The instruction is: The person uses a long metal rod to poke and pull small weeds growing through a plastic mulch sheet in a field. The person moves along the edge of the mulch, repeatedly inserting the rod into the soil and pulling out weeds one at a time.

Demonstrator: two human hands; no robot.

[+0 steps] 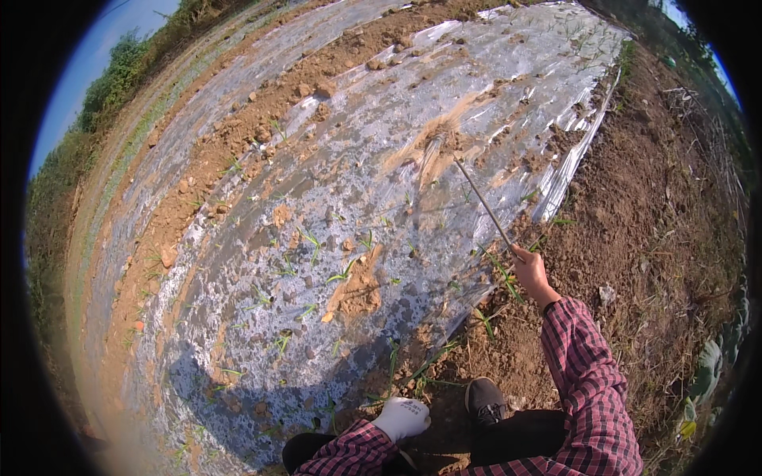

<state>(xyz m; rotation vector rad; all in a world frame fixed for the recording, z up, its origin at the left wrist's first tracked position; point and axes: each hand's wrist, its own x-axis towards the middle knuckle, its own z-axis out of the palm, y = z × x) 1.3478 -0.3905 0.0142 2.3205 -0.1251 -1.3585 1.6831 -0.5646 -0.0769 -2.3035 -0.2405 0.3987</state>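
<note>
My bare right hand [530, 271] grips the lower end of a thin metal rod [485, 205]. The rod slants up and left over the plastic mulch film [357, 178], its far tip close to a soil-covered patch. My left hand [403, 418], in a white glove bearing writing, is curled low near my knees, beside green seedlings [419, 376] at the film's edge; whether it holds anything is hidden. More small green seedlings [342, 275] poke up through the film, around a heap of loose soil [360, 291].
A strip of bare brown soil [649, 196] runs along the right. My dark shoe [485, 400] stands at the film's near edge. A cloddy soil furrow [238, 128] separates this bed from another film-covered bed [202, 113]. Bushes [113, 77] line the far left.
</note>
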